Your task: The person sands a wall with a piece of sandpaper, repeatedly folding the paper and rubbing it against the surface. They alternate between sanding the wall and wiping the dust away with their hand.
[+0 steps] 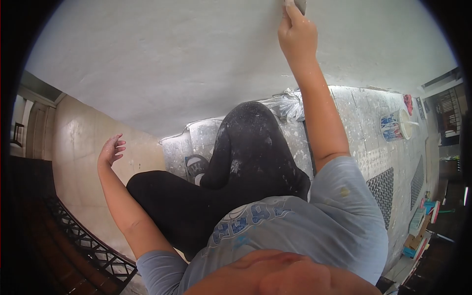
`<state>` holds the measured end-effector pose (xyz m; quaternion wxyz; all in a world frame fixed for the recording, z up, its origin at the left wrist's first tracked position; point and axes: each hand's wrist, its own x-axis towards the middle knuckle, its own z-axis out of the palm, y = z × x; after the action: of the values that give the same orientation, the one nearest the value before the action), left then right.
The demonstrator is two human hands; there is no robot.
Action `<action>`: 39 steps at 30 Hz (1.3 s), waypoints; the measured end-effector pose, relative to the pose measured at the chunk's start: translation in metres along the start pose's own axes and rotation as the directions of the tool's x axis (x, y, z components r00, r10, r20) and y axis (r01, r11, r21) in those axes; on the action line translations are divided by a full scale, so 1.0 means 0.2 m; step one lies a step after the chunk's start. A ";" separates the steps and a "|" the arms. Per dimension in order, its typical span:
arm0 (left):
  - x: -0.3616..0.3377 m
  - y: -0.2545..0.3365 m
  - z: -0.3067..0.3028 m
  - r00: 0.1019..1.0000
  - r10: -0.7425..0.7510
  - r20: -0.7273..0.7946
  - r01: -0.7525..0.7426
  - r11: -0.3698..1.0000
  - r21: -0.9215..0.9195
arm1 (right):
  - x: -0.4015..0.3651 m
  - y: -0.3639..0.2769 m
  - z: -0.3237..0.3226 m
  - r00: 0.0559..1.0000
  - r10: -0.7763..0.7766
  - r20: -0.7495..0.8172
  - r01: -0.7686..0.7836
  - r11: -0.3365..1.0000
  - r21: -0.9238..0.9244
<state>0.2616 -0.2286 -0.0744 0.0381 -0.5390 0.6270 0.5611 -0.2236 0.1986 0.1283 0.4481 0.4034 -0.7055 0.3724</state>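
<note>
My right hand [298, 42] is raised to the white wall [196, 44], fingers closed round a flat grey tool [301, 6]. The top edge of the view cuts this tool off, so its exact kind cannot be made out. White dust or plaster marks the fingers. Out to the left, my left hand [112, 149] hangs in the air with fingers apart and nothing in it. It appears over the beige floor [78, 142], touching nothing that I can see.
Crumpled plastic sheeting [290, 105] lies along the wall's foot, by my bent knee. A paint-smeared bucket [396, 126] stands on the white-spattered tiles [344, 118] at right. Dark perforated mats [381, 191] and boxes [418, 221] lie further right. A dark lattice railing [83, 236] curves at lower left.
</note>
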 end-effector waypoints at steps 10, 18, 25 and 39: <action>0.01 0.00 0.00 1.000 0.000 -0.015 0.000 1.000 -0.005 | 0.06 0.01 -0.07 1.000 0.008 0.030 -0.008 1.000 -0.013; 0.01 0.01 0.04 1.000 -0.004 -0.018 0.004 1.000 0.002 | 0.25 0.03 -0.06 0.999 -0.049 -0.018 0.048 0.996 -0.072; 0.04 -0.01 -0.01 0.999 0.014 -0.035 -0.015 1.000 -0.016 | 0.01 0.26 -0.09 0.977 -0.112 0.184 0.141 0.977 -0.157; 0.06 -0.02 0.00 1.000 0.010 -0.018 -0.010 1.000 0.005 | 0.28 0.35 -0.26 0.819 -0.349 0.455 0.455 0.878 -0.146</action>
<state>0.2601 -0.2349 -0.0844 0.0311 -0.5410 0.6313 0.5548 -0.2845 0.2599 0.1861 0.4036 0.5546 -0.7229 0.0831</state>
